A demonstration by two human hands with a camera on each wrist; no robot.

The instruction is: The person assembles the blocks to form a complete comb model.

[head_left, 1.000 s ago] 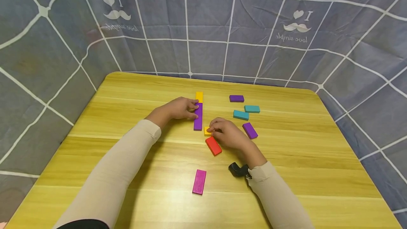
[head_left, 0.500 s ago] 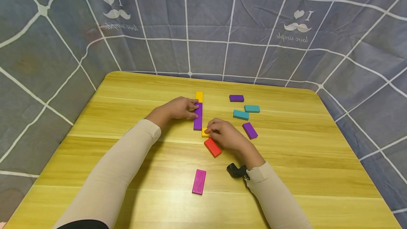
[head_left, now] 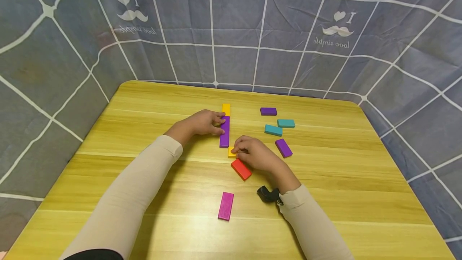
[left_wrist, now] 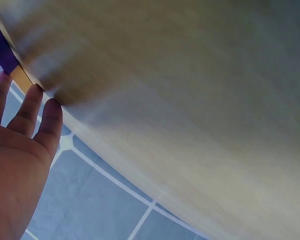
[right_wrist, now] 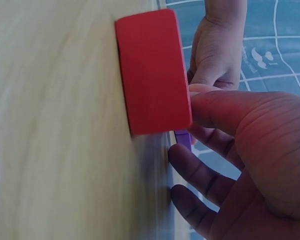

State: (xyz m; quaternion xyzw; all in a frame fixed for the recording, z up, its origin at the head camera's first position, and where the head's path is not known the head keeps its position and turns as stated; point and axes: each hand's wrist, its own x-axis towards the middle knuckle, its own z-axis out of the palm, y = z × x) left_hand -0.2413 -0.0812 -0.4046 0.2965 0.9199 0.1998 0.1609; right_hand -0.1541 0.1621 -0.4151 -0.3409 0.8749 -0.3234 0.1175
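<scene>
Pinching: near yellow block, between thumb and fingertips of my right hand.
Near yellow block: flat on the desk, just off the near end of the purple row, offset to its right; can't tell if they touch.
Left hand: relaxed, no grip; thumb and fingers resting along the purple row's left side, index at the seam with the far yellow block.
Purple row: points away from me, far yellow block in line at its far end.
Red block: angled, just my side of the near yellow block; covers part of my thumb in right wrist view.
Magenta block: nearest me, well apart.
Right side, loose: far purple block, farther teal block, nearer teal block just beside it, slanted purple block.
Right cuff: black wrist piece sticking out.
Backdrop: gray-blue cloth, white grid lines.
</scene>
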